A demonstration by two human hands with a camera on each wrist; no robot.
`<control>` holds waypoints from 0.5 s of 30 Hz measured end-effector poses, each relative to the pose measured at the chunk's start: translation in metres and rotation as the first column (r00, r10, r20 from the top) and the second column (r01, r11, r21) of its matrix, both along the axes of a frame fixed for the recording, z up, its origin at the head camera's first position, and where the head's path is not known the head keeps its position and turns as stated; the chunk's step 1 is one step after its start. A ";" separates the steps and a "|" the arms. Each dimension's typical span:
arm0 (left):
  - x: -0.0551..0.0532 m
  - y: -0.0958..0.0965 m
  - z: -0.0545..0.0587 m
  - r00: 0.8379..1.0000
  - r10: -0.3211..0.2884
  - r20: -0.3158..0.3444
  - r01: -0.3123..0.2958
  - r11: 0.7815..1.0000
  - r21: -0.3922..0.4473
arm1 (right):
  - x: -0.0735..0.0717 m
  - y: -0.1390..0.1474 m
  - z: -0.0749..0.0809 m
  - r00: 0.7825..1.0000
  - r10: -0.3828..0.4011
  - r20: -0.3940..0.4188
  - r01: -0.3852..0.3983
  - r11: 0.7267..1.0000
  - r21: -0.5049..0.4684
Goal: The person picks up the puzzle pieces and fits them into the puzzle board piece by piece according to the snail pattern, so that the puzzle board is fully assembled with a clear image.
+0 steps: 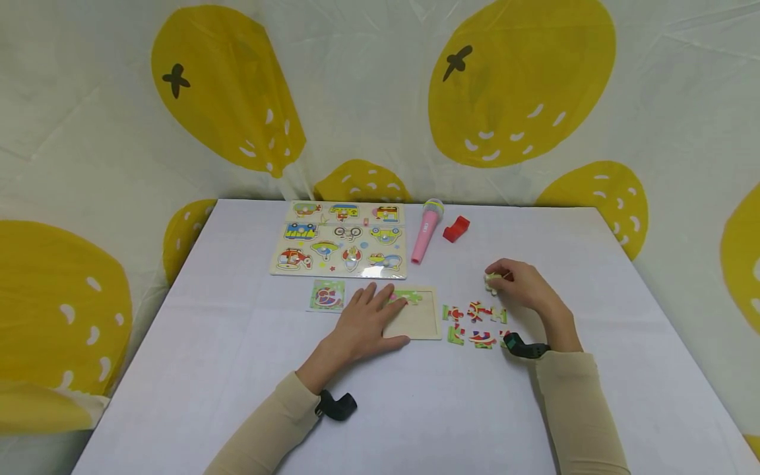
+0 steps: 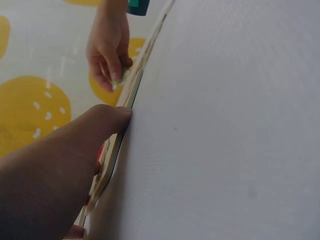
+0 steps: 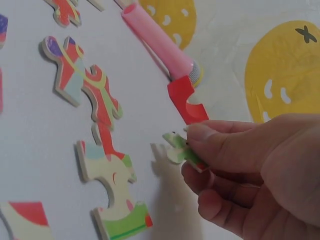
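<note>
My left hand [image 1: 368, 323] lies with its fingers spread over the left side of a wooden puzzle tray [image 1: 410, 326], and its thumb reaches the tray's front edge. Along the tray's top edge sits a strip of green and pink puzzle pieces [image 1: 413, 297], partly covered by the fingers. To the right, my right hand [image 1: 522, 284] holds a green and white puzzle piece [image 3: 182, 150] between thumb and fingertips, raised over the table. Several loose puzzle pieces [image 1: 481, 339] lie in two rows between the tray and the right forearm.
A wooden vehicle peg puzzle [image 1: 338, 249] lies behind the tray, with a pink toy microphone [image 1: 424, 234] and a red curved block [image 1: 456, 229] to its right. A small picture card [image 1: 328, 295] rests left of the tray. Behind the table hangs a fruit-printed cloth [image 1: 368, 99].
</note>
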State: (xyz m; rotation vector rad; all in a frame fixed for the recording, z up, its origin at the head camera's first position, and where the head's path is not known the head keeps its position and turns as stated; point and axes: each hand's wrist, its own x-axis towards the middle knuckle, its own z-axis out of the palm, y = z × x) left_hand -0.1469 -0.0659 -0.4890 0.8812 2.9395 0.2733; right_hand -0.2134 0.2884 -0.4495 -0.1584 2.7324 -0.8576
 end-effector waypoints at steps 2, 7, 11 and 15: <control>0.000 0.000 0.001 1.000 -0.003 -0.012 0.003 1.000 0.005 | 0.000 -0.002 0.001 1.000 -0.012 -0.016 0.012 1.000 -0.010; 0.000 0.000 0.002 1.000 -0.005 -0.021 0.006 1.000 0.015 | 0.000 -0.011 0.005 0.998 -0.037 -0.040 0.035 0.998 -0.050; 0.000 0.000 0.003 1.000 -0.004 -0.021 0.004 1.000 0.016 | 0.000 -0.021 0.005 0.997 -0.022 -0.068 0.016 0.997 -0.082; 0.000 0.000 0.003 1.000 0.000 -0.011 0.000 1.000 0.013 | 0.002 -0.033 0.006 0.996 0.011 -0.087 -0.020 0.995 -0.102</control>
